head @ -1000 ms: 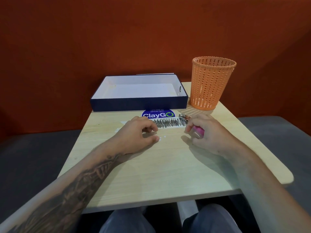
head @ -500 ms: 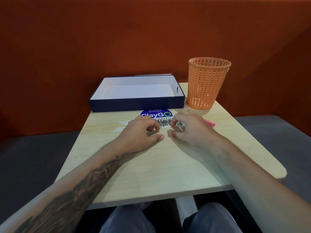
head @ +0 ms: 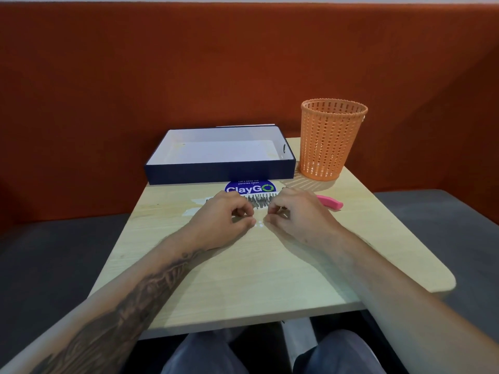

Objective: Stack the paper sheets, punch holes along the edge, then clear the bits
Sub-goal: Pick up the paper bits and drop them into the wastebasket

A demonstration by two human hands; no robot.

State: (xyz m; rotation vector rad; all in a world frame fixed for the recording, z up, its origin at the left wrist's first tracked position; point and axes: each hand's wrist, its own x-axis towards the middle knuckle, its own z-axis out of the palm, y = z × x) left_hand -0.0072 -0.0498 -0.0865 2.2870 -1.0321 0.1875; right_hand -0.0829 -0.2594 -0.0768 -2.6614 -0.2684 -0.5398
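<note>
My left hand (head: 224, 214) and my right hand (head: 295, 211) rest curled on the wooden table (head: 243, 271), knuckles facing each other a short gap apart. A few tiny white paper bits (head: 259, 224) lie on the table in that gap, right at both thumbs' tips. Whether any bit is pinched in the fingers cannot be told. The pink hole punch (head: 331, 203) lies free on the table just right of my right hand. White paper sheets (head: 221, 151) lie flat inside the navy box (head: 220, 171) behind the hands.
An orange mesh waste basket (head: 332, 139) stands at the back right next to the box. A blue ClayGo sticker (head: 249, 188) with grey scribbles sits between box and hands. White paper scraps (head: 198, 205) lie left of my left hand.
My right hand let go of the pink hole punch, left it at the right, and moved left toward my left hand. The left hand stayed almost still.
</note>
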